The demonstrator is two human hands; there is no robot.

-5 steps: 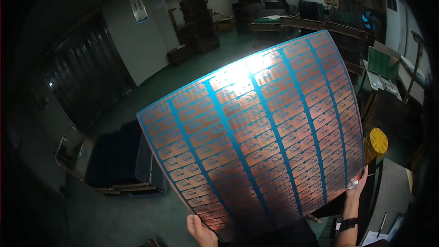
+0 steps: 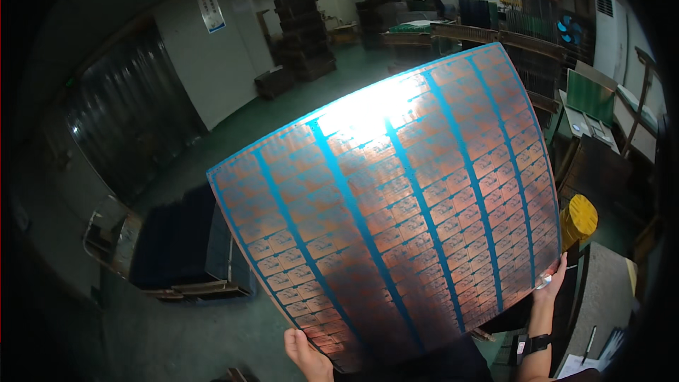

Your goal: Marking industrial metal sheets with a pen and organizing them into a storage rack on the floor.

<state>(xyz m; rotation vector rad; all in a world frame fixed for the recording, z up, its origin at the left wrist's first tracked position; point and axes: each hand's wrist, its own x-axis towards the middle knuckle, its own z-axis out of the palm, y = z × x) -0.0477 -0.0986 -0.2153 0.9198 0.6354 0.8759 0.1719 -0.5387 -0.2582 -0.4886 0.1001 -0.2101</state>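
A large copper-coloured circuit board panel [image 2: 396,219] with blue bands and rows of printed patterns fills the middle of the view, tilted up before me. My left hand [image 2: 307,357] grips its lower left corner, thumb on the front face. At the lower right edge my right hand [image 2: 553,279] is closed on the panel; most of its fingers are behind the board. Something small and white shows at the right fingertips. A dark band [image 2: 536,344] is round my right wrist. Ceiling light glares off the panel's upper part.
A dark stack of panels [image 2: 177,244] stands on a low pallet at left, beside a metal-framed cart [image 2: 106,237]. To the right are a yellow cylinder [image 2: 580,218] and a grey worktop [image 2: 605,290] with a pen and paper. Loaded racks [image 2: 530,28] stand farther back.
The panel has shifted very slightly left in the view, and the bright glare on it has spread. Both hands keep their hold.
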